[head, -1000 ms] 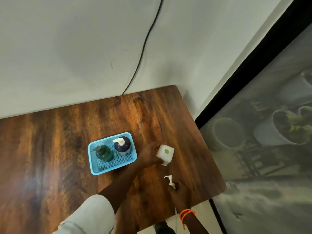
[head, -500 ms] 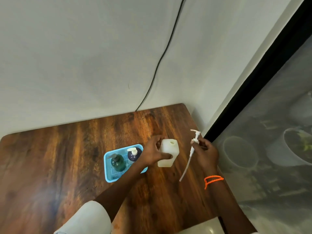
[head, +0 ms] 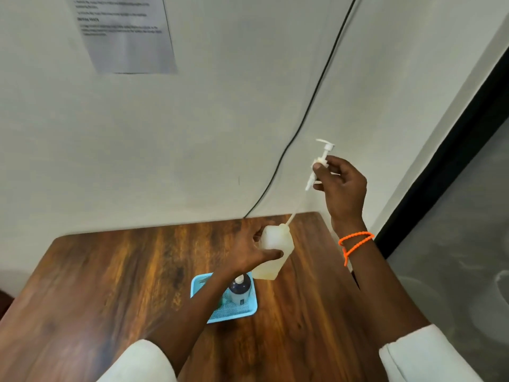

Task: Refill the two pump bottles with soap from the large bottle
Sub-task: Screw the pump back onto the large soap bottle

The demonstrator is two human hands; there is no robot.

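The large white soap bottle point(head: 272, 253) stands on the wooden table point(head: 110, 277), and my left hand point(head: 252, 250) grips it around the shoulder. My right hand point(head: 340, 186) holds a white pump head point(head: 322, 158) high above the bottle. The pump's long thin tube point(head: 292, 216) slants down, its tip at the bottle's neck. In the blue tray point(head: 249, 310) stands a dark blue pump bottle point(head: 239, 289) with a white pump. My left forearm hides most of the green pump bottle in the tray.
A black cable point(head: 311, 114) runs down the white wall to the table's back edge. A printed sheet point(head: 126, 34) hangs on the wall at the upper left. A dark frame point(head: 446, 161) and grey screen bound the right side.
My right hand has lifted the pump head from near the table's front edge up high, bringing the tube's tip to the large bottle's neck. The left hand stays on the bottle. The camera tilted upward.
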